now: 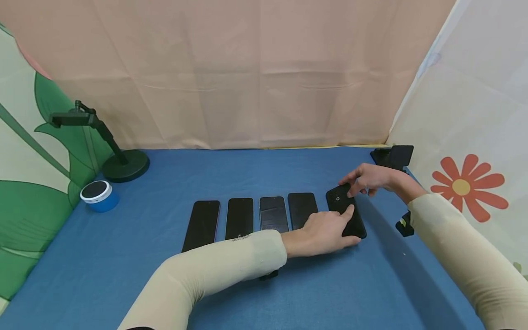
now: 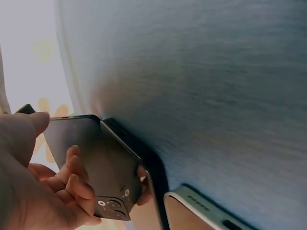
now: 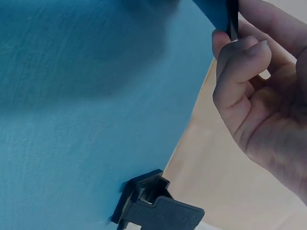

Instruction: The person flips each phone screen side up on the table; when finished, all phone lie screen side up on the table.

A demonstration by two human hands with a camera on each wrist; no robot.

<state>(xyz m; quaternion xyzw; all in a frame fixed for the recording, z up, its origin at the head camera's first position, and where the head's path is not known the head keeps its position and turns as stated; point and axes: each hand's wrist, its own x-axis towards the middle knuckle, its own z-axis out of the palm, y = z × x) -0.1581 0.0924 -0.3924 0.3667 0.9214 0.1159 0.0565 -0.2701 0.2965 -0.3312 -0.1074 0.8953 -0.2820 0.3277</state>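
Note:
A black smartphone (image 1: 354, 225) is held with its camera side up at the right end of a row of phones. My right hand (image 1: 373, 178) pinches its far end; in the right wrist view, the fingers (image 3: 242, 62) and thumb close on the dark edge. Reaching across from the left, my left hand (image 1: 319, 231) holds its near part, thumb at the near end and index finger on the back. In the left wrist view the smartphone (image 2: 91, 158) looks tilted beside the neighbouring phone (image 2: 144, 158). The left hand's other fingers (image 2: 72, 184) are curled over its back.
Several phones (image 1: 202, 222) lie side by side, dark screens up, partly covered by my left arm. A black stand (image 1: 125, 165) and a blue-and-white round container (image 1: 100, 196) are at the left. Another black stand (image 1: 393, 156) sits at the far right corner of the blue table (image 1: 231, 174).

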